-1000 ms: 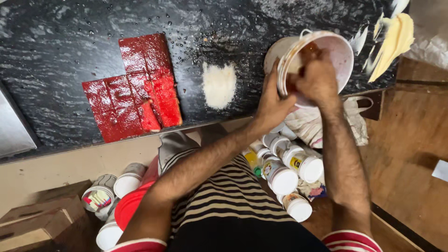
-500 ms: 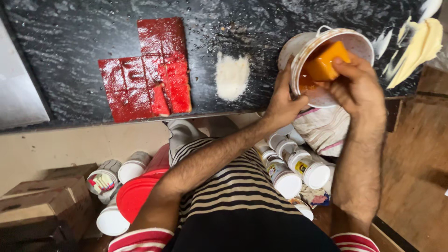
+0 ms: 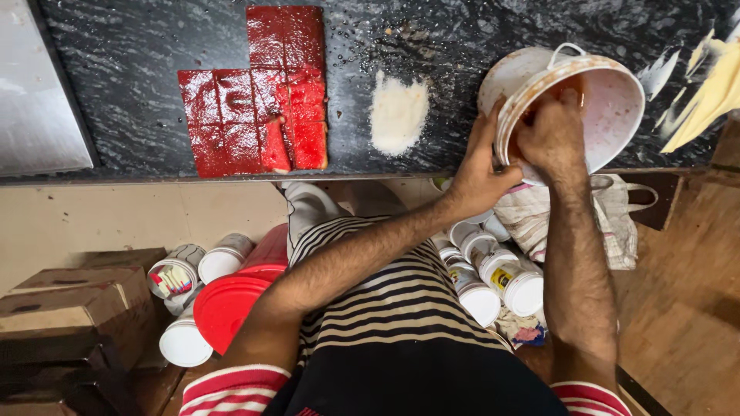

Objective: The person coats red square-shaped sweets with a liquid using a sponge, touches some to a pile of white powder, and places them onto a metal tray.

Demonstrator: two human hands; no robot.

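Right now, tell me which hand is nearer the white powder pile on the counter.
Left. The left hand grips the tilted bucket's near rim, just right of the white powder pile. The right hand reaches inside the bucket, farther right.

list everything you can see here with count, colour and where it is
bucket: one, white with orange-stained rim, tipped on its side at the right of the counter
counter: one, black speckled stone, across the top
red slab pieces: several cut squares, red, centre-left of the counter
white powder pile: one, white, on the counter right of the red pieces
yellow strips: a few, pale yellow, far right of the counter
white jars: several, white-lidded, on the floor under the bucket
red lid: one, red, on the floor at left
cardboard boxes: two or so, brown, lower left
left hand: one, grip on the bucket's rim
right hand: one, reaching inside the bucket
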